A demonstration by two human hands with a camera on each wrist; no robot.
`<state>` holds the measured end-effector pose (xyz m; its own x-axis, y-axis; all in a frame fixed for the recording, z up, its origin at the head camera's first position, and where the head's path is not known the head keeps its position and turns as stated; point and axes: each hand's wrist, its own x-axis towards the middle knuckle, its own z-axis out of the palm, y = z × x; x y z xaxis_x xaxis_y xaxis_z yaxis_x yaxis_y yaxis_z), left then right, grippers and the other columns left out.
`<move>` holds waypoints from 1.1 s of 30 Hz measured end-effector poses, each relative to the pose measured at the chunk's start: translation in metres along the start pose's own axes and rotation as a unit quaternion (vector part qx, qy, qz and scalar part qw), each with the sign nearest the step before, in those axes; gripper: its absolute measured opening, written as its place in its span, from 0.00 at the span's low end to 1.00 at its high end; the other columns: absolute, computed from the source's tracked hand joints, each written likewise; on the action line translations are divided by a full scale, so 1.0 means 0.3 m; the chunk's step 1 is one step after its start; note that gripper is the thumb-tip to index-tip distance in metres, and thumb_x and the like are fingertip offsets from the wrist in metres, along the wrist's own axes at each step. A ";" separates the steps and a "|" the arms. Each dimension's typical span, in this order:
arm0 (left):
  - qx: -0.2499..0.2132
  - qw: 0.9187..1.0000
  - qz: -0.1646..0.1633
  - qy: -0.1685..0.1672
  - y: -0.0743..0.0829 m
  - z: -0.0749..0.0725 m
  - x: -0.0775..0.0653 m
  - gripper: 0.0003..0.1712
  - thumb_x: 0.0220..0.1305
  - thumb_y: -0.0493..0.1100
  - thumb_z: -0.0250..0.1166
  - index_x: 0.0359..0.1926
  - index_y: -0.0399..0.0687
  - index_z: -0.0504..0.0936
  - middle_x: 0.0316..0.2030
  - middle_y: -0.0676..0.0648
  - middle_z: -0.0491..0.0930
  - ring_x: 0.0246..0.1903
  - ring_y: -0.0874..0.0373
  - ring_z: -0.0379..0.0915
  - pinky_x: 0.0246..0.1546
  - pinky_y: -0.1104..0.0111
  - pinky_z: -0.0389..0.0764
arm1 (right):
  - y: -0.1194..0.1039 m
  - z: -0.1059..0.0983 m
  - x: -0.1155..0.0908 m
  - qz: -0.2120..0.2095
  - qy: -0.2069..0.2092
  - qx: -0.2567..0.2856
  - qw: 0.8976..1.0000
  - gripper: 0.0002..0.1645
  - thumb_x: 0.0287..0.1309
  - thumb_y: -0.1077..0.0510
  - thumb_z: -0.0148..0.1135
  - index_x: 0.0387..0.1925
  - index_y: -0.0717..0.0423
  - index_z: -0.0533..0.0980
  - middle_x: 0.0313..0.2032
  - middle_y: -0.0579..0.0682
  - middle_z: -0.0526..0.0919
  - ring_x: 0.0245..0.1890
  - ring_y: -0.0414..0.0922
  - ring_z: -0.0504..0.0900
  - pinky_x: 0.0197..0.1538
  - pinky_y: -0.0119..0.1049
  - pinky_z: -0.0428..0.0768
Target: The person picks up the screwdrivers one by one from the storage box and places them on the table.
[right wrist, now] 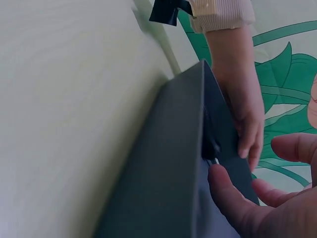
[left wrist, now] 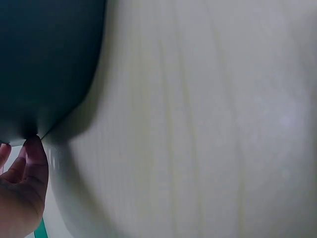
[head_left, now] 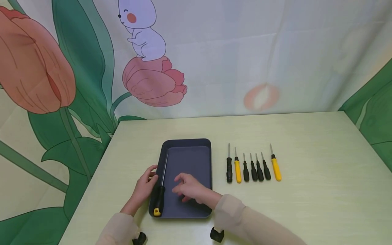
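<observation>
A dark blue-grey rectangular tray stands on the table. Along its left side lies a long screwdriver with a black handle, a yellow end and its shaft pointing away. My left hand grips the tray's left rim beside that screwdriver; the left wrist view shows its fingers against the tray's edge. Over the tray's middle hovers my right hand, fingers loosely bent and apart, holding nothing. In the right wrist view its fingers are spread above the tray, and the screwdriver is mostly hidden behind the tray wall.
Right of the tray, several screwdrivers stand in a row with shafts pointing away: a larger black one, a yellow one, smaller black ones and another yellow one. A printed curtain hangs behind the pale table.
</observation>
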<state>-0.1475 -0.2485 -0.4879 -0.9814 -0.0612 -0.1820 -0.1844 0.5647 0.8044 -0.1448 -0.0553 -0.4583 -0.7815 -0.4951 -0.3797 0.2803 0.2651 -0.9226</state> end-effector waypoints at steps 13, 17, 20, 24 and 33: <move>-0.005 1.000 0.006 0.000 -0.007 -0.003 0.003 0.23 0.65 0.41 0.45 0.62 0.48 0.59 0.54 0.34 0.68 0.50 0.42 0.68 0.51 0.52 0.68 | 0.012 0.078 0.045 0.037 0.015 0.063 0.997 0.23 0.48 0.61 0.58 0.47 0.61 0.66 0.33 0.52 0.75 0.29 0.47 0.77 0.21 0.36 0.76; 0.000 1.000 0.008 0.003 -0.013 -0.003 0.007 0.24 0.65 0.41 0.45 0.62 0.48 0.59 0.54 0.34 0.69 0.50 0.42 0.68 0.50 0.52 0.68 | 0.012 0.097 0.063 0.050 0.023 0.071 0.996 0.23 0.48 0.61 0.58 0.48 0.60 0.66 0.33 0.52 0.75 0.29 0.46 0.78 0.21 0.36 0.77; 0.002 1.000 0.006 0.001 -0.014 -0.004 0.008 0.24 0.65 0.41 0.45 0.62 0.48 0.59 0.54 0.34 0.68 0.50 0.42 0.68 0.50 0.52 0.68 | 0.012 0.109 0.071 0.055 0.028 0.078 0.995 0.23 0.48 0.62 0.58 0.48 0.60 0.65 0.33 0.53 0.75 0.28 0.47 0.78 0.21 0.37 0.77; 0.000 1.000 0.004 0.002 -0.013 -0.005 0.009 0.23 0.65 0.41 0.45 0.62 0.49 0.59 0.54 0.34 0.68 0.50 0.42 0.68 0.50 0.52 0.68 | 0.006 0.121 0.070 0.057 0.031 0.085 0.994 0.22 0.49 0.62 0.58 0.48 0.60 0.65 0.33 0.53 0.75 0.28 0.47 0.79 0.22 0.37 0.78; 0.000 1.000 0.006 0.003 -0.014 -0.002 0.008 0.23 0.65 0.41 0.45 0.62 0.48 0.59 0.53 0.34 0.69 0.51 0.42 0.68 0.51 0.52 0.67 | 0.015 0.145 0.076 0.057 0.031 0.099 0.993 0.20 0.47 0.64 0.58 0.44 0.59 0.65 0.30 0.52 0.76 0.27 0.47 0.79 0.20 0.37 0.77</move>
<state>-0.1491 -0.2516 -0.4912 -0.9837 -0.0588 -0.1697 -0.1730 0.5646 0.8070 -0.1371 -0.1013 -0.4741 -0.7697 -0.4169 -0.4835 0.4685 0.1455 -0.8714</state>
